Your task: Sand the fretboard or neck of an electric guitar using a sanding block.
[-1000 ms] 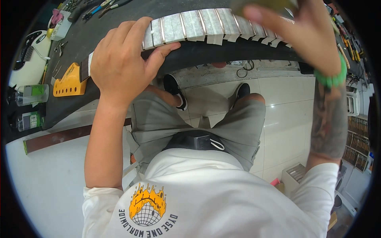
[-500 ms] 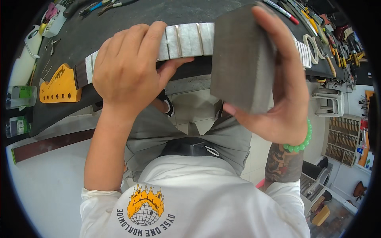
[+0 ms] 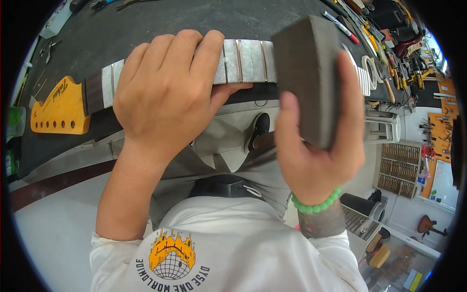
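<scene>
A guitar neck (image 3: 243,61) lies across the front of a dark workbench (image 3: 185,24), its frets covered in pale tape, its yellow headstock (image 3: 61,107) at the left. My left hand (image 3: 165,92) presses down on the neck near the headstock end, fingers spread over it, thumb hooked under its front edge. My right hand (image 3: 316,146) grips a dark grey rectangular sanding block (image 3: 306,78), held upright just in front of the neck's middle. The block hides part of the neck behind it.
Markers, pliers and other hand tools (image 3: 389,63) lie along the bench's right end. A green container (image 3: 14,121) stands at the far left. A stool (image 3: 382,129) and drawer racks (image 3: 399,170) are to the right, and my shoes (image 3: 260,129) are on the floor below.
My right hand has brought the sanding block down from the far right edge toward me and to the neck's middle. My left hand has stayed on the neck.
</scene>
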Available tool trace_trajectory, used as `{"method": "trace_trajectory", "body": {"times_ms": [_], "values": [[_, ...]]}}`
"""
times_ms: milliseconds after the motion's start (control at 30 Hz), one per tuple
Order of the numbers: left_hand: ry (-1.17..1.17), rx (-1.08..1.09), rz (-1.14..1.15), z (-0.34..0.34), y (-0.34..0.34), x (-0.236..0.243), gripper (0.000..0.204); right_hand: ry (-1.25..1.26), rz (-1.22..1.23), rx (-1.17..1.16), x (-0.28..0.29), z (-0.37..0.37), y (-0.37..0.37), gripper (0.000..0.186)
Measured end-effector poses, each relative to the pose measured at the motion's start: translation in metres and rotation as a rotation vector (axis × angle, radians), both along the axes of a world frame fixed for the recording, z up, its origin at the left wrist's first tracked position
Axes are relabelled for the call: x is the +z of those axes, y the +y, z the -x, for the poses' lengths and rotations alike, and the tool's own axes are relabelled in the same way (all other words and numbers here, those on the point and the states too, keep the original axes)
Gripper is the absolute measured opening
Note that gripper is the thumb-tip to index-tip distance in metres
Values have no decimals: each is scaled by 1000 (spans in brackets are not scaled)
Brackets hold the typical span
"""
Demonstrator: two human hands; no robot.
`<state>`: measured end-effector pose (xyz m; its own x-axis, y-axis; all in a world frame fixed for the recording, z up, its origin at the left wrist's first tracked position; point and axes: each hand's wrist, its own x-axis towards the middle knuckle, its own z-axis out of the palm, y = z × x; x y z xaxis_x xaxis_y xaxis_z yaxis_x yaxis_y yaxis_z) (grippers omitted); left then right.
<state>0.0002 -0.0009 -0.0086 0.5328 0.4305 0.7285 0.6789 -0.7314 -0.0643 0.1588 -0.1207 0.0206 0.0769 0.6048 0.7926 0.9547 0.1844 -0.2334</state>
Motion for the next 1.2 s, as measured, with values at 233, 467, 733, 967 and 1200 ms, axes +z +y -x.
{"method": "trace_trajectory", "body": {"times_ms": [233,467,733,967,1200], "values": [[-8,4,7,-3,0,-3,59,-11,59,-116,-6,-1,-33,64],[-3,19,16,2,1,-5,58,-131,76,-104,-5,6,-10,60],[30,-23,94,3,1,4,57,161,19,-31,43,5,79,39],[1,-23,126,4,1,2,55,79,37,-62,-14,5,-16,56],[-21,-30,43,1,-1,9,53,-106,227,-113,43,-11,79,41]]}}
